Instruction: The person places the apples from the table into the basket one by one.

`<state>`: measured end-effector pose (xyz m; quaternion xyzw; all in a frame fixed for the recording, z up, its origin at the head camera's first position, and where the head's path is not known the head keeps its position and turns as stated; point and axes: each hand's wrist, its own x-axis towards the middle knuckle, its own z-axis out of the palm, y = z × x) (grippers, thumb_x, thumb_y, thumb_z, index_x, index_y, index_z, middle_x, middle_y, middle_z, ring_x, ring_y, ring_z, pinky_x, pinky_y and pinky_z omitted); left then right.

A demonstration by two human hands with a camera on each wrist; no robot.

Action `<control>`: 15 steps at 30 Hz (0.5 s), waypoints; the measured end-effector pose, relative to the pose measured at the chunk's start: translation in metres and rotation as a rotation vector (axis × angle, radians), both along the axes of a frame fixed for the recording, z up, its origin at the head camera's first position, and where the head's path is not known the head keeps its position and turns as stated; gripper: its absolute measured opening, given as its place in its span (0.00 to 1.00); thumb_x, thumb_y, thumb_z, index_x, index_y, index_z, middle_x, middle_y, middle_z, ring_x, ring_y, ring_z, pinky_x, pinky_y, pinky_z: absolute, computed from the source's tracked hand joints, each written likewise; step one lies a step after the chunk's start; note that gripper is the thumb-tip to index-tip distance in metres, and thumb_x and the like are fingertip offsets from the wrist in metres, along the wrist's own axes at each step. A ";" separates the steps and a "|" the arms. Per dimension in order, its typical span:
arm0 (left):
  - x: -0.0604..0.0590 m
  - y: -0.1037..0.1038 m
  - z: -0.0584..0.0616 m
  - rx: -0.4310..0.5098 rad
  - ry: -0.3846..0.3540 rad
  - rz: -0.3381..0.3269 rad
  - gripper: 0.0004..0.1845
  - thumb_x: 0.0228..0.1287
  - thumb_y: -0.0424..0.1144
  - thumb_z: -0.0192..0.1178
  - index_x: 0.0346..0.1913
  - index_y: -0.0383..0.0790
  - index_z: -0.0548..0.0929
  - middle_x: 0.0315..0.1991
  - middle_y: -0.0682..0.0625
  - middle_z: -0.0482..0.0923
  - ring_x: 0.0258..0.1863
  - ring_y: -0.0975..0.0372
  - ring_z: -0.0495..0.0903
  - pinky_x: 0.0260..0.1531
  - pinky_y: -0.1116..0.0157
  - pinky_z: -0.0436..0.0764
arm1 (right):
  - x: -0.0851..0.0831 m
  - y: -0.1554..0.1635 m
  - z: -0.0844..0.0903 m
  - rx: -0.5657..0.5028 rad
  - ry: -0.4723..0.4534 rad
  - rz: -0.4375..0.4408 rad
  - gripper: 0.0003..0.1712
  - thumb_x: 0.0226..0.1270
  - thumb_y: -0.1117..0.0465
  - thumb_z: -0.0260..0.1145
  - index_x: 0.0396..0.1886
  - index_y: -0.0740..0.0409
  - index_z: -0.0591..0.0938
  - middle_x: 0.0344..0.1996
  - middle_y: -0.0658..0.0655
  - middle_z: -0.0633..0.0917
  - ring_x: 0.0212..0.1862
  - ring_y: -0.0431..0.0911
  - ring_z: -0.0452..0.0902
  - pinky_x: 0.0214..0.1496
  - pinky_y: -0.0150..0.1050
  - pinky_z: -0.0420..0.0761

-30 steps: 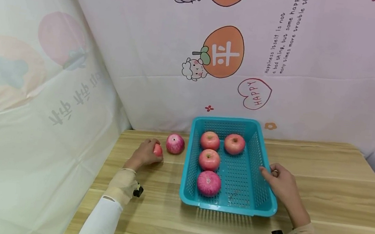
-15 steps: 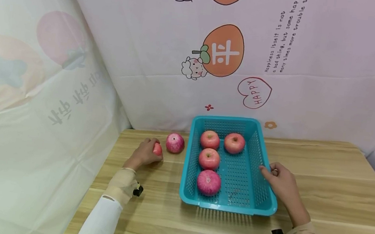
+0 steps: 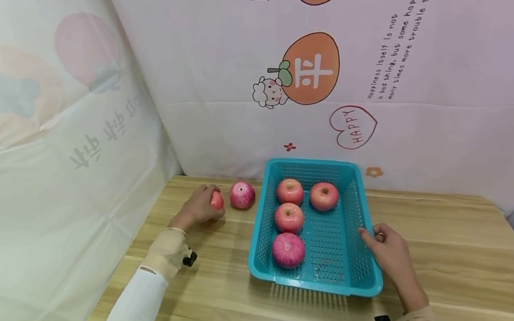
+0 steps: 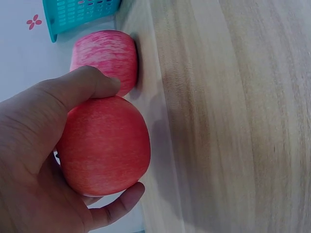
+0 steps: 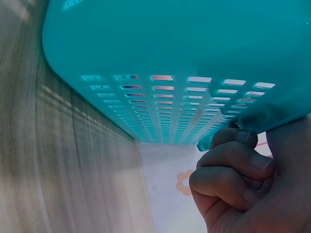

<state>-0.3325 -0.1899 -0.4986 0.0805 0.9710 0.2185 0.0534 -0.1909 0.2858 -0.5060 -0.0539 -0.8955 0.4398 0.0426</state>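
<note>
At the table's far left, my left hand [image 3: 198, 207] grips a red apple [image 4: 104, 145], thumb on one side and fingers curled round the other. In the left wrist view the thumb tip overlaps a streaked dark-pink apple [image 3: 242, 195], which sits just right of the held one. My right hand [image 3: 388, 251] holds the right rim of a turquoise perforated basket [image 3: 314, 285]. Its thumb lies over the rim and its other fingers curl outside, as the right wrist view shows. Inside the basket are three light-red apples [image 3: 289, 217] and one streaked dark-pink apple [image 3: 288, 250] nearest me.
The wooden table [image 3: 210, 304] extends in front of the basket and to its right. A white printed cloth [image 3: 213, 123] hangs close behind the table, and another cloth [image 3: 50, 199] hangs along the left side.
My left hand and its apple have shifted slightly toward the back of the table. My right hand keeps its hold on the rim; the head view has shifted a little.
</note>
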 end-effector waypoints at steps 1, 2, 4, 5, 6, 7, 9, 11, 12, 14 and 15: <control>-0.001 0.000 0.001 -0.003 0.003 -0.002 0.39 0.57 0.46 0.74 0.72 0.42 0.73 0.64 0.38 0.73 0.57 0.47 0.78 0.54 0.49 0.84 | 0.000 0.000 0.000 0.001 0.001 -0.001 0.27 0.81 0.41 0.60 0.38 0.62 0.73 0.21 0.51 0.67 0.26 0.44 0.68 0.26 0.36 0.70; -0.001 0.000 0.001 -0.002 0.007 -0.002 0.39 0.57 0.46 0.73 0.72 0.42 0.73 0.63 0.38 0.74 0.57 0.47 0.79 0.54 0.49 0.84 | 0.001 0.000 0.001 0.002 0.002 -0.001 0.27 0.82 0.41 0.60 0.38 0.62 0.74 0.22 0.51 0.68 0.26 0.44 0.68 0.26 0.36 0.69; -0.001 0.000 0.003 -0.005 0.016 -0.004 0.39 0.57 0.46 0.73 0.71 0.42 0.73 0.62 0.39 0.74 0.56 0.48 0.79 0.53 0.50 0.84 | 0.001 0.001 0.001 0.004 0.001 0.000 0.27 0.82 0.41 0.60 0.38 0.62 0.74 0.22 0.51 0.68 0.26 0.44 0.68 0.26 0.37 0.69; -0.001 0.000 0.004 -0.010 0.020 -0.004 0.39 0.57 0.47 0.72 0.71 0.42 0.74 0.62 0.39 0.74 0.55 0.48 0.79 0.53 0.50 0.84 | 0.001 0.001 0.002 0.004 0.000 -0.001 0.27 0.82 0.41 0.60 0.38 0.62 0.74 0.22 0.51 0.68 0.26 0.44 0.68 0.26 0.36 0.69; -0.001 0.000 0.004 -0.014 0.026 -0.004 0.38 0.56 0.47 0.72 0.71 0.42 0.74 0.61 0.39 0.75 0.55 0.48 0.79 0.52 0.50 0.84 | 0.000 0.001 0.002 0.004 -0.001 -0.001 0.27 0.82 0.41 0.60 0.38 0.62 0.73 0.22 0.51 0.68 0.26 0.44 0.68 0.27 0.36 0.69; -0.001 0.000 0.005 -0.018 0.031 -0.004 0.38 0.57 0.47 0.72 0.71 0.42 0.74 0.61 0.39 0.75 0.55 0.48 0.80 0.51 0.50 0.84 | 0.000 0.001 0.002 0.005 -0.003 -0.002 0.27 0.82 0.41 0.60 0.38 0.62 0.73 0.22 0.51 0.68 0.27 0.44 0.68 0.27 0.36 0.69; -0.001 0.001 0.006 -0.026 0.040 -0.001 0.38 0.57 0.47 0.71 0.71 0.43 0.74 0.60 0.39 0.75 0.54 0.48 0.80 0.51 0.49 0.85 | 0.000 0.001 0.002 0.006 -0.005 -0.001 0.27 0.82 0.40 0.60 0.38 0.62 0.73 0.22 0.51 0.68 0.27 0.44 0.68 0.27 0.37 0.69; 0.000 0.001 0.008 -0.028 0.048 0.002 0.38 0.57 0.47 0.71 0.71 0.43 0.74 0.60 0.39 0.75 0.55 0.48 0.80 0.51 0.49 0.85 | 0.000 0.001 0.001 0.005 -0.006 -0.002 0.27 0.82 0.40 0.60 0.38 0.62 0.73 0.22 0.51 0.68 0.27 0.44 0.68 0.27 0.37 0.69; 0.000 0.002 0.009 -0.029 0.051 0.003 0.38 0.57 0.47 0.72 0.71 0.43 0.74 0.61 0.39 0.75 0.55 0.47 0.80 0.51 0.49 0.85 | 0.000 0.001 0.001 0.006 -0.006 -0.001 0.27 0.82 0.40 0.60 0.38 0.62 0.73 0.23 0.51 0.68 0.27 0.44 0.68 0.27 0.37 0.70; 0.001 0.003 0.011 -0.032 0.057 0.004 0.38 0.58 0.47 0.72 0.71 0.42 0.74 0.61 0.39 0.75 0.56 0.47 0.80 0.52 0.49 0.85 | 0.000 0.001 0.001 0.007 -0.008 0.001 0.27 0.82 0.40 0.60 0.38 0.62 0.74 0.23 0.52 0.69 0.27 0.44 0.68 0.26 0.36 0.70; 0.002 0.004 0.012 -0.034 0.060 0.004 0.38 0.58 0.47 0.72 0.71 0.42 0.74 0.62 0.39 0.75 0.56 0.47 0.80 0.52 0.49 0.85 | 0.000 0.001 0.001 0.008 -0.009 0.002 0.27 0.82 0.40 0.60 0.38 0.62 0.74 0.23 0.52 0.69 0.27 0.44 0.69 0.27 0.36 0.70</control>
